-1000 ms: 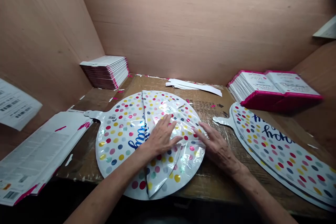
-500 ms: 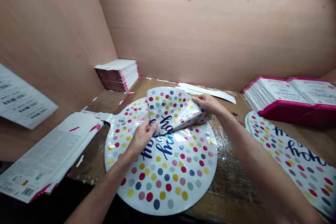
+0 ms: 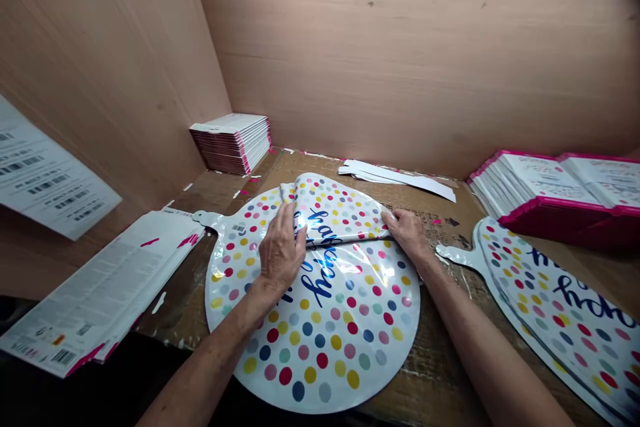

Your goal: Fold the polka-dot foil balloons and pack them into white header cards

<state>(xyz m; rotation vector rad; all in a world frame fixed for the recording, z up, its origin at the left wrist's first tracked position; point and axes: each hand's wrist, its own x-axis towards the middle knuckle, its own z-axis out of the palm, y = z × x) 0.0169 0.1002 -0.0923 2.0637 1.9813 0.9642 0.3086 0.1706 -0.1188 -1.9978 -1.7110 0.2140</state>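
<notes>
A flat, uninflated foil balloon (image 3: 320,347), white with coloured dots and blue lettering that includes "happy", lies on the bench with its tail at the left. On its upper half is a folded foil balloon (image 3: 345,203) of the same print. My left hand (image 3: 280,250) rests at the left edge of this fold, fingers stretched and thumb apart, covering part of the lettering. At the right corner, my right hand (image 3: 407,232) pinches the folded layers between thumb and fingers. More dotted foil balloons (image 3: 565,320) lie stacked at the right.
White-and-pink card packets (image 3: 233,140) are stacked at the back left, with more packets (image 3: 550,183) at the back right. Printed cardboard sleeves (image 3: 95,293) lie left. White paper strips (image 3: 395,173) sit near the back wall (image 3: 400,67). A barcode sheet (image 3: 50,173) hangs at left.
My left hand has moved up and straightened its fingers along the fold. My right hand has come slightly down and right, and the folded layers lie flatter.
</notes>
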